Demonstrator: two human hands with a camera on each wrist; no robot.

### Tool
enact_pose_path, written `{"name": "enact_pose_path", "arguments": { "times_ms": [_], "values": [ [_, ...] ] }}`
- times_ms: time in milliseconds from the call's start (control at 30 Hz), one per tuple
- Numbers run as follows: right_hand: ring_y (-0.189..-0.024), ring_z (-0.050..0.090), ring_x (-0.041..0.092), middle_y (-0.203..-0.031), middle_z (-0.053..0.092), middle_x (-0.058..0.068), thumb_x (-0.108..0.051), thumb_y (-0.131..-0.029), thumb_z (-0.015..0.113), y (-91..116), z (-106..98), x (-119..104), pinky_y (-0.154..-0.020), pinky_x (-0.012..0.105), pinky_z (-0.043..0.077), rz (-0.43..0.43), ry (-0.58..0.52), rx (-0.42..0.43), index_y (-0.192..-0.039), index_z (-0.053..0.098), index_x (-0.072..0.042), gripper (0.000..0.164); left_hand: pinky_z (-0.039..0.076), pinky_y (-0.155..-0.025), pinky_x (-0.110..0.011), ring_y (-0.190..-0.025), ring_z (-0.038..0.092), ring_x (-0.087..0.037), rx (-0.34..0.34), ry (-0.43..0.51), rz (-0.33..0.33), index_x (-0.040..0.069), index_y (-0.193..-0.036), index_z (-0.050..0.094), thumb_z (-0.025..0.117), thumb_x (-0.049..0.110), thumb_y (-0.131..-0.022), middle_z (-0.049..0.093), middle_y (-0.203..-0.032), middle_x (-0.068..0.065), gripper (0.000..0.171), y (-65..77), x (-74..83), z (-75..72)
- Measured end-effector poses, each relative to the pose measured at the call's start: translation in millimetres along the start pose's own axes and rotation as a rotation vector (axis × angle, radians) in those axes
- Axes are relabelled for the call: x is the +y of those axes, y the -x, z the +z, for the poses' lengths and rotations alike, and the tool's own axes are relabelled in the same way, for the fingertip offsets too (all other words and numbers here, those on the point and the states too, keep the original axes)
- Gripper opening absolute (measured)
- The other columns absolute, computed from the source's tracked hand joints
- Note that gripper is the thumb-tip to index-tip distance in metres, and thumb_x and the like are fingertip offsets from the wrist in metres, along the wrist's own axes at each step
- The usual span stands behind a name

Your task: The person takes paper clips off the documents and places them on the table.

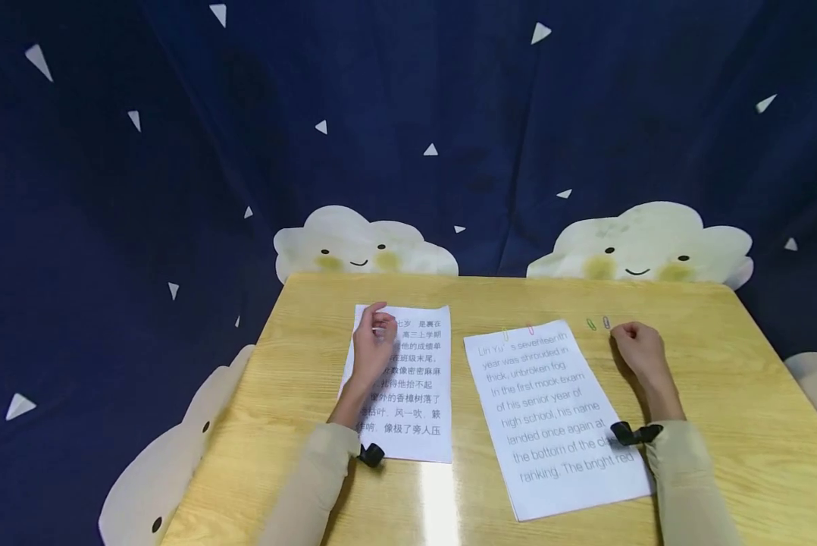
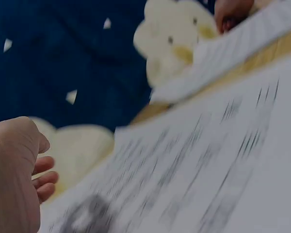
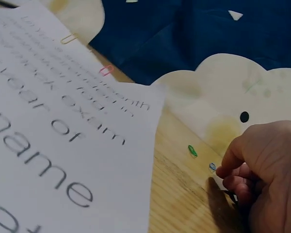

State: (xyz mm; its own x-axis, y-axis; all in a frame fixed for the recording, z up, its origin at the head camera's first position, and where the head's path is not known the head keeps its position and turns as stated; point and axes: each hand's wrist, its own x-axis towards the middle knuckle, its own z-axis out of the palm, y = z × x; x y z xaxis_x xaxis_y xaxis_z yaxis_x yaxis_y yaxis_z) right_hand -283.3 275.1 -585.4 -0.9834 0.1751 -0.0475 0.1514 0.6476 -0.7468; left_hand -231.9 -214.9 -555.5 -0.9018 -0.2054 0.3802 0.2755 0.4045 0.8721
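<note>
Right sleeve (image 1: pixel 684 478) sits beside the English sheet's (image 1: pixel 545 432) lower right corner, toward the table's (image 1: pixel 381 500) near side; dragging it sideways could skew the page. Blue clip (image 1: pixel 606 322) by the table's far edge, right of centre, green clip (image 1: pixel 591 324) just left: a clumsy fingertip could shove either off the back. Left hand (image 1: pixel 370 353) loosely curled over Chinese sheet (image 1: pixel 415 387), holding nothing. Right hand (image 1: pixel 639 349) curled, fingertips at blue clip; can't tell if pinching.
</note>
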Motion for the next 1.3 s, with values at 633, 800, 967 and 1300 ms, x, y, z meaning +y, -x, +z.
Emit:
{"name": "enact_pose_path", "arguments": {
  "times_ms": [633,800,967,1300],
  "values": [
    [-0.073,0.054,0.028,-0.077,0.058,0.011,-0.023,-0.101,0.051,45,5,-18,-0.060,0.035,0.039,0.028,0.139,-0.040,-0.085,0.059,-0.002,0.028,0.047,-0.059,-0.020,-0.064,0.054,-0.005,-0.283,-0.017,-0.192,-0.008,-0.135,0.059,0.058,0.004,-0.101,0.065,-0.083,-0.005,0.036,36.1,40.3,94.5],
    [-0.066,0.051,0.025,-0.068,0.053,0.005,-0.026,-0.101,0.051,60,9,-30,-0.055,0.033,0.038,0.039,0.139,-0.070,-0.077,0.057,-0.006,0.032,0.051,-0.059,-0.021,-0.065,0.060,-0.006,-0.316,-0.023,-0.206,-0.009,-0.136,0.059,0.062,0.005,-0.100,0.069,-0.087,-0.006,0.039,38.8,44.3,100.4],
    [-0.064,0.051,0.023,-0.066,0.052,0.005,-0.026,-0.102,0.050,67,12,-41,-0.053,0.033,0.038,0.052,0.132,-0.055,-0.073,0.056,-0.007,0.036,0.054,-0.067,-0.022,-0.072,0.063,-0.008,-0.327,-0.024,-0.188,-0.010,-0.131,0.062,0.065,0.004,-0.097,0.071,-0.090,-0.008,0.037,35.8,47.5,103.4],
    [-0.058,0.052,0.020,-0.062,0.054,0.004,-0.022,-0.100,0.055,77,20,-55,-0.051,0.031,0.041,0.042,0.098,-0.198,-0.068,0.059,-0.005,0.037,0.041,-0.054,-0.018,-0.058,0.047,-0.004,-0.340,-0.047,-0.129,-0.005,-0.098,0.073,0.064,0.000,-0.098,0.055,-0.067,0.002,0.011,35.8,40.5,101.2]
  ]
}}
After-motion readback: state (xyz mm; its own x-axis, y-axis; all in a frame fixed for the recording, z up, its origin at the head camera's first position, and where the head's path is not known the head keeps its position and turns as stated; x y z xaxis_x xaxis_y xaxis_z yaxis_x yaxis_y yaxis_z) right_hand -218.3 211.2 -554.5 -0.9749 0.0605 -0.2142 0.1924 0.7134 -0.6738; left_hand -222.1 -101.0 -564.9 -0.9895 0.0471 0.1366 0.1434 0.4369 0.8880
